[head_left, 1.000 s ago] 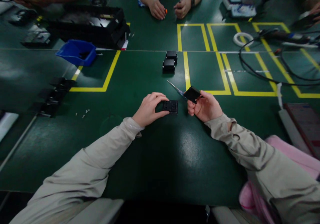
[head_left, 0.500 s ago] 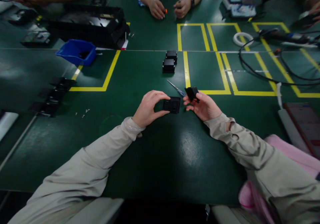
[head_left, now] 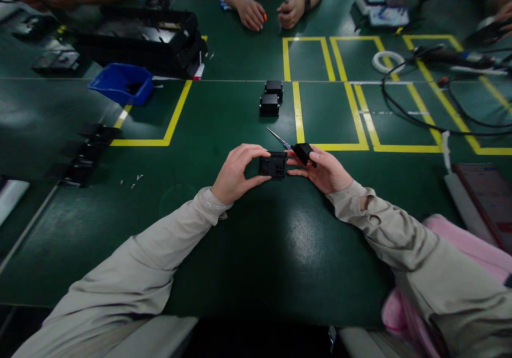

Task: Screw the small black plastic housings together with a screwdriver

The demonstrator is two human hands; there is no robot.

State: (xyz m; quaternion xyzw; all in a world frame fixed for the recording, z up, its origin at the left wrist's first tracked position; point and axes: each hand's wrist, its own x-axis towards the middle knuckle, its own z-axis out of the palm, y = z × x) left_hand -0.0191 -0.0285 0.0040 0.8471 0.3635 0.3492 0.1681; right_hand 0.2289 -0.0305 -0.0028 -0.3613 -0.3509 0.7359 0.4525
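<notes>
Black plate (head_left: 273,166) tipped up in left hand (head_left: 240,174), black cover (head_left: 302,153) turned in right hand (head_left: 325,170), its fingers (head_left: 299,172) nearer the plate

Deep green covers the worktop (head_left: 340,272) (paler where the light glares off it), patterned with bright yellow lines (head_left: 344,148) that form rectangles. Both handled pieces — the flat part (head_left: 273,165) and the deeper part (head_left: 303,153) — are black, as are the two small boxes (head_left: 269,105). The slim tool (head_left: 279,137) has a silvery shaft. Plain grey-beige makes up the sleeves (head_left: 132,267). Other colours: a strong blue bin (head_left: 140,98), a white ring (head_left: 376,63), a black cable (head_left: 464,134), a pink cloth (head_left: 460,240) and a vivid orange piece (head_left: 264,17).
</notes>
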